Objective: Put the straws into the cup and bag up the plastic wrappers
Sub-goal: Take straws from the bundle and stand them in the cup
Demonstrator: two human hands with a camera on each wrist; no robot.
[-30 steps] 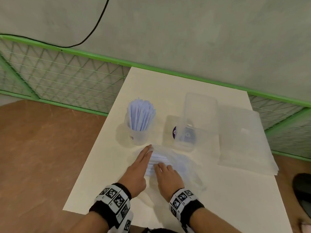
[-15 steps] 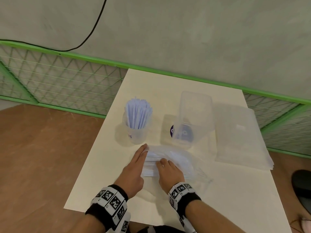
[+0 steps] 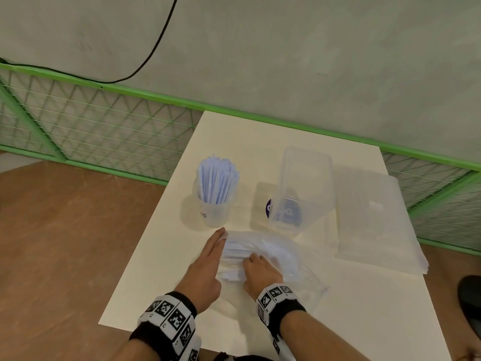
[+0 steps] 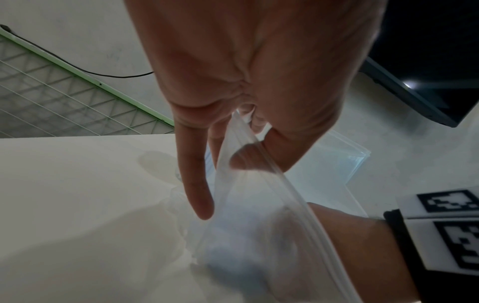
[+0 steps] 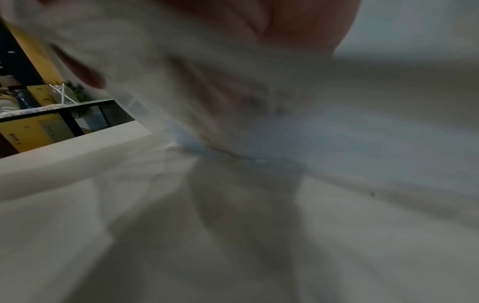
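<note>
A clear cup [image 3: 215, 213] full of pale blue straws [image 3: 218, 178] stands on the white table [image 3: 161, 269]. In front of it lies a clear zip bag [image 3: 281, 254] stuffed with white wrappers [image 3: 234, 252]. My left hand [image 3: 219, 238] is at the bag's mouth. In the left wrist view it [image 4: 233, 168] pinches the bag's zip edge [image 4: 261, 155] between thumb and fingers, with the index finger straight. My right hand [image 3: 251, 259] has its fingers curled into the bag's mouth on the wrappers. Blurred white wrappers [image 5: 181, 61] fill the right wrist view under the palm.
A clear plastic container [image 3: 304, 188] stands behind the bag, with a purple-labelled packet [image 3: 269, 208] beside it. A stack of flat clear bags [image 3: 374, 220] lies at the table's right. A green mesh fence [image 3: 104, 131] and a grey wall run behind. The table's near edge is just below my wrists.
Both hands stay at the bag's mouth. The right hand has worked the wrappers slightly deeper into the bag. The head view has shifted a little.
</note>
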